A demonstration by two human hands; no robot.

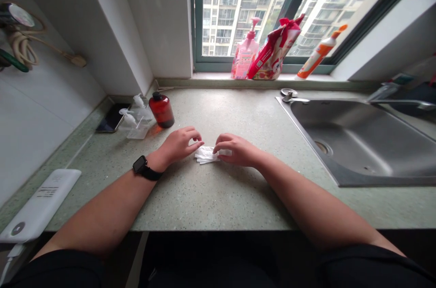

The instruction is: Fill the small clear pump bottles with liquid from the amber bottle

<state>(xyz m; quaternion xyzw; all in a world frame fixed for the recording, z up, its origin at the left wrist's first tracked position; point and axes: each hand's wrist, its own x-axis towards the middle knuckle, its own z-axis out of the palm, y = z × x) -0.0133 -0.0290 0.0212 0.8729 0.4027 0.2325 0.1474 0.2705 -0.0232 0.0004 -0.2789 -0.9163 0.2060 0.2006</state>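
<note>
A folded white tissue (206,155) lies flat on the counter between my hands, its layers slightly uneven at the near edge. My left hand (182,143) hovers at its left end, thumb and fingers loosely curved with a small gap between them and nothing held. A black watch is on that wrist. My right hand (236,149) curls over the tissue's right end, its fingertips down on the paper. Part of the tissue is hidden beneath those fingers.
A dark red bottle (161,110) stands behind my left hand, beside clear pump dispensers (138,120) and a phone (111,118). A white power bank (41,206) lies left. The steel sink (368,142) is right. Soap (244,56), a red bag (275,49) and an orange bottle (316,58) line the windowsill.
</note>
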